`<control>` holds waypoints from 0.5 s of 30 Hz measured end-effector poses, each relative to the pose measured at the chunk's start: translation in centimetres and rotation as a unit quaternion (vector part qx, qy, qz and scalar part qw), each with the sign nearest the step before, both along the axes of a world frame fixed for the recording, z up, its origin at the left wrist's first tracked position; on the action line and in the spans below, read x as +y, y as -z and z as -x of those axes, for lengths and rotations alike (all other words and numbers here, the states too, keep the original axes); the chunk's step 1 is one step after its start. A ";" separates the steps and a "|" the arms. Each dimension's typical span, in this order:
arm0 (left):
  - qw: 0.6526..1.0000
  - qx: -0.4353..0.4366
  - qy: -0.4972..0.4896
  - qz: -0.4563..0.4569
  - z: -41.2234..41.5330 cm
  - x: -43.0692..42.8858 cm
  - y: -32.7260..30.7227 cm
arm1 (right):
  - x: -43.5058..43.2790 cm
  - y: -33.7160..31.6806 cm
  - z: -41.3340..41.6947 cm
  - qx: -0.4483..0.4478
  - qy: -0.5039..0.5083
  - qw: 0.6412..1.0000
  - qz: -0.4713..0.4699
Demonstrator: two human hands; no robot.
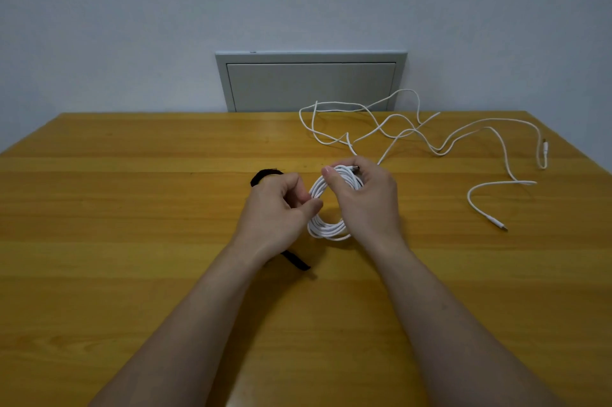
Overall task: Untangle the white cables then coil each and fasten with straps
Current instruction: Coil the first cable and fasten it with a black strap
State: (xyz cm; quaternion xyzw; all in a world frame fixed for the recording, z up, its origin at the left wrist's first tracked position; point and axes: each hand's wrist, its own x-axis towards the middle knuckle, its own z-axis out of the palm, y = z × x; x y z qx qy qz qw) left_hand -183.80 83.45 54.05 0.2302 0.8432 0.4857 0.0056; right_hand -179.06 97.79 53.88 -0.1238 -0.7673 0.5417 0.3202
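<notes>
A coiled white cable (pixel 326 230) is held upright over the middle of the wooden table. My right hand (pixel 364 201) grips the coil's top and right side, thumb over the strands. My left hand (pixel 278 211) pinches the coil's left side with curled fingers. A black strap (pixel 265 174) curves out from behind my left hand, and another black strap end (pixel 298 262) lies under my left wrist; whether they are one strap is hidden. A second white cable (pixel 430 141) sprawls loose at the back right, its plug (pixel 498 224) lying at the right.
The wooden table (pixel 132 208) reaches to a pale wall. A grey panel (pixel 311 82) sits in the wall behind the far edge. The loose cable's far loops hang past the table's back edge.
</notes>
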 end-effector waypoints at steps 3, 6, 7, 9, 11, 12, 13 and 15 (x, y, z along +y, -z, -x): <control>0.999 0.018 -0.035 0.006 0.1 0.1 0.6 | -0.3 -0.4 -0.2 -0.028 -0.062 0.989 0.128; 0.998 -0.038 -0.046 -0.033 0.6 0.2 0.8 | -0.8 -0.8 -0.3 -0.015 -0.113 0.973 0.200; 0.996 -0.068 -0.040 -0.052 0.7 0.2 0.8 | -0.9 -0.8 -0.3 -0.011 -0.121 0.971 0.208; 0.991 -0.111 -0.019 -0.072 0.8 0.3 0.6 | -0.9 -0.9 -0.3 -0.008 -0.123 0.967 0.221; 0.989 -0.126 -0.003 -0.075 0.7 0.3 0.5 | -0.7 -0.9 -0.3 -0.003 -0.124 0.963 0.238; 0.990 -0.120 0.000 -0.071 0.7 0.3 0.5 | -0.6 -0.9 -0.3 -0.003 -0.126 0.961 0.245; 0.993 -0.104 0.003 -0.062 0.7 0.2 0.5 | -0.6 -0.9 -0.3 -0.002 -0.128 0.959 0.253; 0.999 -0.036 0.015 -0.025 0.5 0.1 0.6 | -0.5 -0.8 -0.2 -0.002 -0.130 0.953 0.274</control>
